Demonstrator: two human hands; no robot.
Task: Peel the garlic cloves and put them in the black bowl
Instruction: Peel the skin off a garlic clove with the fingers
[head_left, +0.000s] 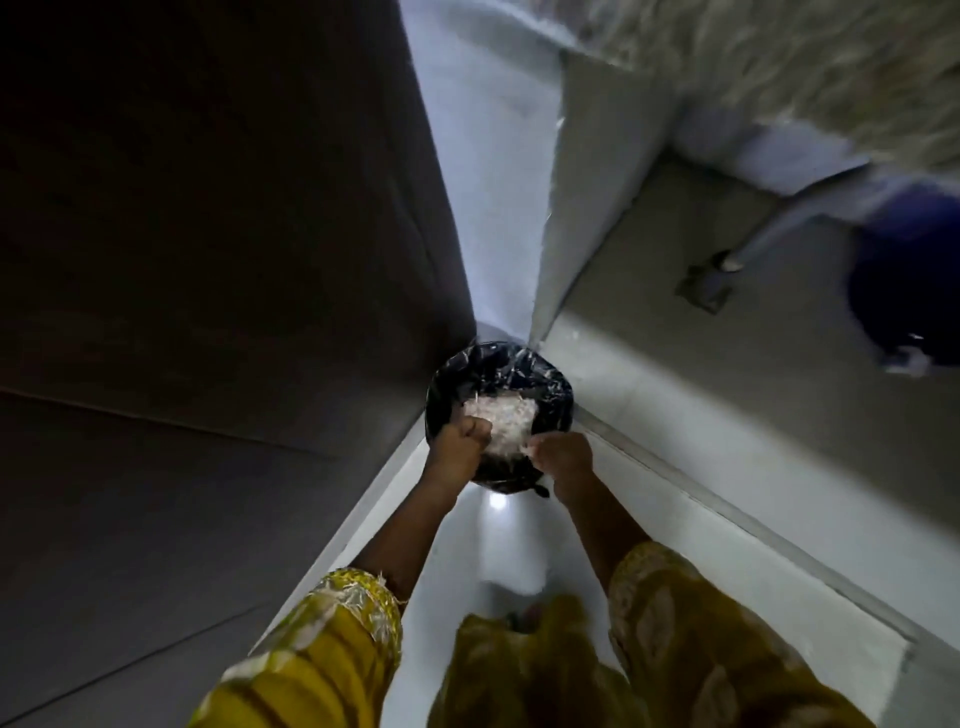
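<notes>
Yellow sleeves (337, 634); left hand (460, 441), right hand (563, 457) above peels (501, 413).

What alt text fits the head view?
The left hand and right hand, fingers curled, hang over a black bag-lined bin in a floor corner. Inside lie white papery scraps; whether the hands hold any is unclear.

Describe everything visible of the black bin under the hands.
The black bin is round and lined with a shiny, crinkled black plastic bag, with a loose end poking out at its near side. It stands upright on the pale floor, tucked in a corner between a dark panel and a white wall edge. A heap of white papery scraps lies inside. The left hand and right hand hover curled over its near rim; the right seems to pinch a few scraps.
</notes>
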